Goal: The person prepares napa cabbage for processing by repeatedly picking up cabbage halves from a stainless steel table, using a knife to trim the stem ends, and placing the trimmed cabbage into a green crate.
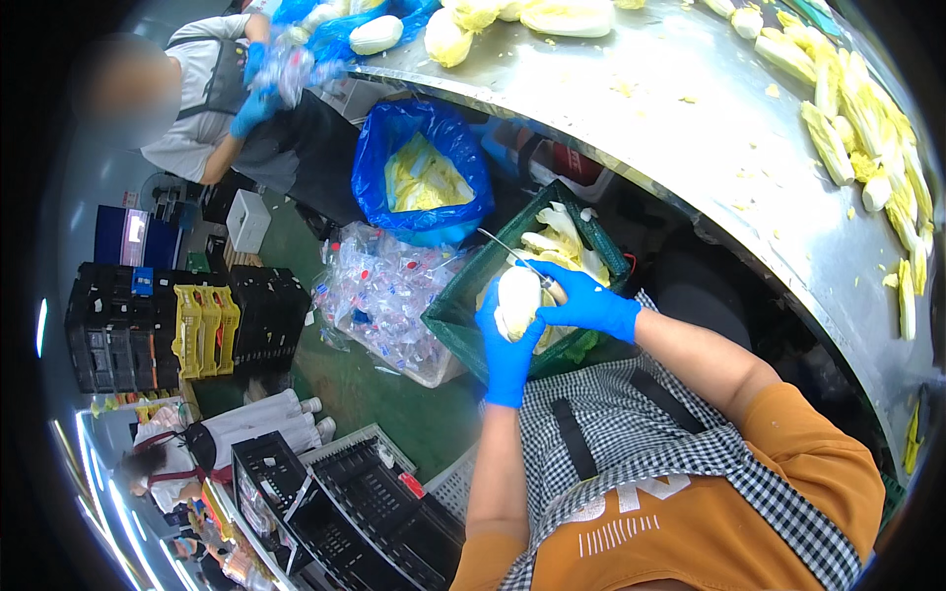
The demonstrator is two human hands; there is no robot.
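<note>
My left hand, in a blue glove, holds a pale napa cabbage from below and the side. In my right hand, also gloved in blue, is a knife by its light handle, its thin blade pointing up and left past the cabbage; that hand's fingers also touch the cabbage. Both hands are over a green mesh-lined bin holding loose cabbage leaves. On the steel table lie more napa cabbages along the far edge and others at the top.
A blue bag of leaves stands beyond the bin, beside a crate heaped with clear plastic packaging. A co-worker in blue gloves handles plastic at upper left. Black crates are stacked at left; more black crates lie lower down.
</note>
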